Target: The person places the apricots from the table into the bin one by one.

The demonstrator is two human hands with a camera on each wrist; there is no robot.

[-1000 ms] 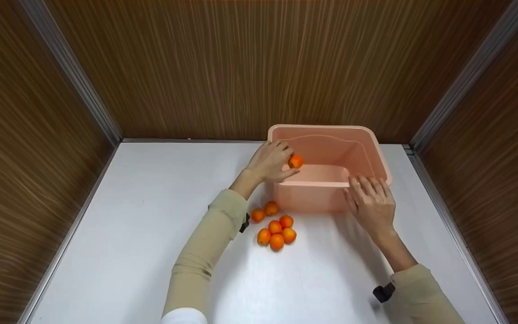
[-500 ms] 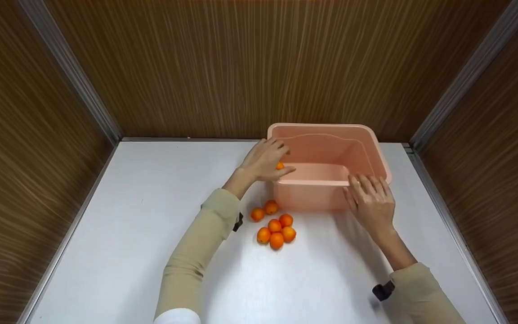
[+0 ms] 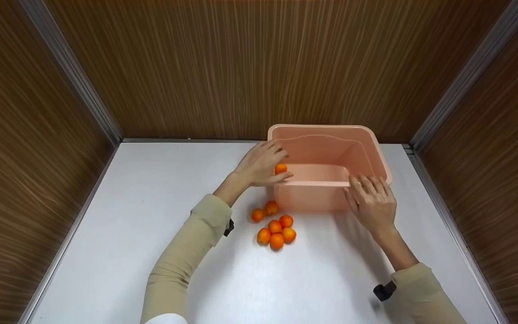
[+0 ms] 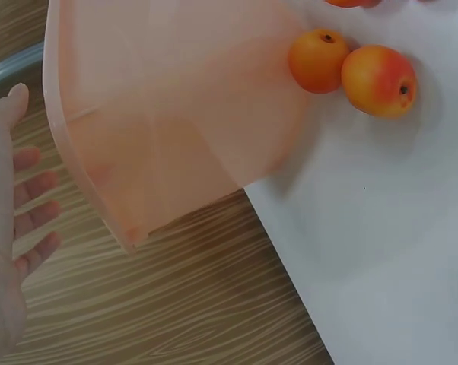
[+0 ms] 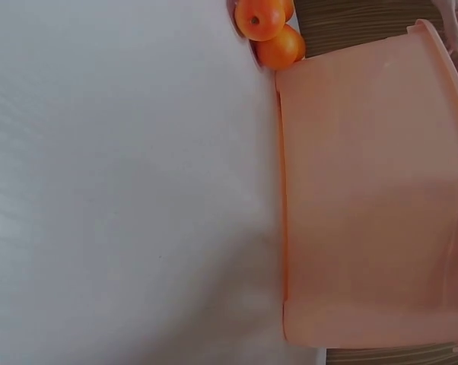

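Left hand (image 3: 261,163) open beside orange (image 3: 280,168)

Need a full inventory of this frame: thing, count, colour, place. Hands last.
Bin: 1, pink plastic, far right part of the table, against the back wall.
Fruit in bin: 1, orange, inside the near-left corner of the bin, beside the left hand.
Fruit on table: 6, orange, clustered just in front of the bin's left end.
Table: 1, white.
Walls: wood-grain brown, back and both sides, metal strips at the corners.
Sleeves: 2, beige, with a dark strap at each wrist.
Left hand: fingers relaxed, at the bin's left rim, holding nothing.
Right hand: fingers flat on the bin's near rim.
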